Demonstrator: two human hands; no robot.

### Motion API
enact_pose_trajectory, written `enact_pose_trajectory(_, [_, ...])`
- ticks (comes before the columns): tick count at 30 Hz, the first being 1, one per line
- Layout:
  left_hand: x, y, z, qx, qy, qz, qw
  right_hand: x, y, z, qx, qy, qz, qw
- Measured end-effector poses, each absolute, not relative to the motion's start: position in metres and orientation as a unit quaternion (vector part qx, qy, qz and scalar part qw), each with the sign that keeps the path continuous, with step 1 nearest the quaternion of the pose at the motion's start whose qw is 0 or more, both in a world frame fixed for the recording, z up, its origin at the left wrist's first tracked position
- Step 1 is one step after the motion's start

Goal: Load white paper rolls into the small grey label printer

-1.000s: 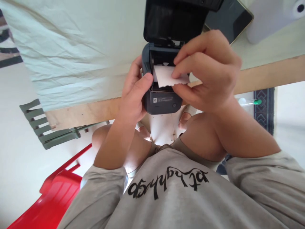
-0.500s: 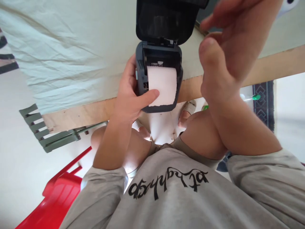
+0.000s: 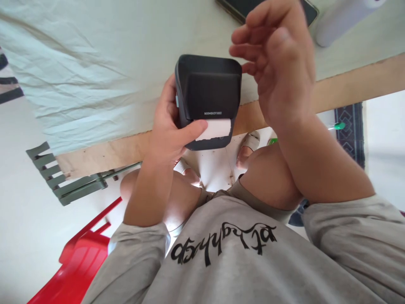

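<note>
A black label printer [image 3: 209,93], marked NIIMBOT, is held over the table's front edge by my left hand [image 3: 172,122]. Its lid is down over the body. A short strip of white label paper [image 3: 217,128] with a ragged end sticks out under the lid's front. My left thumb presses on the left part of that strip, while the fingers wrap the printer's left side and are partly hidden. My right hand [image 3: 281,71] is raised at the printer's right, its fingers loosely curled and apart with nothing in them. One fingertip is close to the lid's upper right corner; touching cannot be made out.
On the pale green tablecloth [image 3: 95,63] a dark phone [image 3: 234,9] lies behind my right hand. A white cylindrical object [image 3: 344,23] is at the upper right. A wooden table edge [image 3: 104,152] runs across. Below left stands a red plastic chair [image 3: 79,257]; a patterned mat [image 3: 349,135] is at right.
The printer's lid has swung from open to shut, covering the inside and most of the label paper. My right hand has moved left towards the printer. The left hand keeps its hold.
</note>
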State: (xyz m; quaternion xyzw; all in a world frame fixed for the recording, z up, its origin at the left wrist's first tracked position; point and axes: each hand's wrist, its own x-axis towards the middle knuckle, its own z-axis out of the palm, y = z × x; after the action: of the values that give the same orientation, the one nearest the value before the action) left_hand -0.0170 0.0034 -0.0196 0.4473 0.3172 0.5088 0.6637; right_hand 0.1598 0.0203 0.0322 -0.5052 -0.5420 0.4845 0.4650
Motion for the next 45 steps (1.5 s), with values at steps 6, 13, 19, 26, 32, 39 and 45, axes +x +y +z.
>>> enact_pose_trajectory(6, [-0.016, 0.0, -0.013, 0.443, 0.322, 0.502, 0.67, 0.164, 0.014, 0.024, -0.406, -0.69, 0.478, 0.361])
enact_pose_trajectory(13, [-0.008, -0.007, -0.007, 0.419, 0.341, 0.519, 0.663, 0.163, 0.014, 0.02, -0.387, -0.726, 0.446, 0.352])
enact_pose_trajectory(19, [-0.008, -0.006, -0.004, 0.407, 0.319, 0.527, 0.674, 0.161, 0.013, 0.021, -0.381, -0.745, 0.405, 0.369])
enact_pose_trajectory(26, [-0.006, -0.005, 0.006, 0.349, 0.321, 0.525, 0.707, 0.163, 0.009, 0.022, -0.437, -0.756, 0.351, 0.338])
enact_pose_trajectory(32, [-0.009, -0.004, 0.001, 0.362, 0.309, 0.538, 0.696, 0.166, 0.006, 0.026, -0.414, -0.78, 0.319, 0.343])
enact_pose_trajectory(39, [-0.011, -0.001, -0.002, 0.357, 0.329, 0.548, 0.682, 0.169, 0.013, 0.023, -0.343, -0.825, 0.319, 0.318])
enact_pose_trajectory(45, [-0.005, -0.003, 0.007, 0.312, 0.28, 0.554, 0.719, 0.178, 0.017, 0.026, -0.355, -0.851, 0.217, 0.321])
